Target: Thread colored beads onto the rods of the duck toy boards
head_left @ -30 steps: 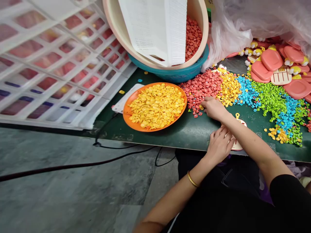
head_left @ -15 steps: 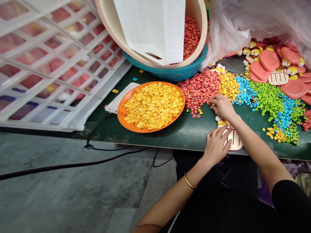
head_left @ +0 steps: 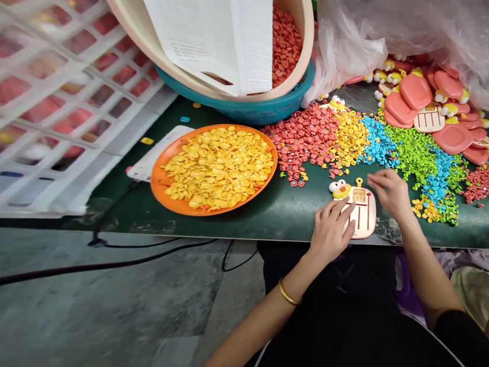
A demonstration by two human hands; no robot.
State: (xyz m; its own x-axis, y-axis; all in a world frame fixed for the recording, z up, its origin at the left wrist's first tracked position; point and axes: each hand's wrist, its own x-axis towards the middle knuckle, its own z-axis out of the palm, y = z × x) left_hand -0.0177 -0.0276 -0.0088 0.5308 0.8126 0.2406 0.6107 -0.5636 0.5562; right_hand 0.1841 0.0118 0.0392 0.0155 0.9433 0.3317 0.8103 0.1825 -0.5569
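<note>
A cream duck-headed toy board (head_left: 362,211) with dark red slots lies flat at the table's front edge. Its head has white eyes and a yellow beak. My left hand (head_left: 331,227) rests on the board's left side, fingers stretched over it. At the board's upper right corner is my right hand (head_left: 390,192), thumb and fingertips pinched together; anything between them is too small to make out. Beyond the hands lie heaps of small red pieces (head_left: 305,135), yellow pieces (head_left: 349,140), blue pieces (head_left: 376,137) and green pieces (head_left: 410,153).
An orange plate (head_left: 157,188) full of yellow discs stands to the left, beside a white flat device (head_left: 160,150). Behind it are a cream tub (head_left: 307,46) in a teal basin (head_left: 237,113). Pink-backed boards (head_left: 416,92) pile up at the right under clear plastic. A white crate (head_left: 76,102) stands far left.
My right hand has moved from the red and yellow heaps back and right to the board's corner, uncovering the duck head. My left hand stays on the board. The view has shifted slightly.
</note>
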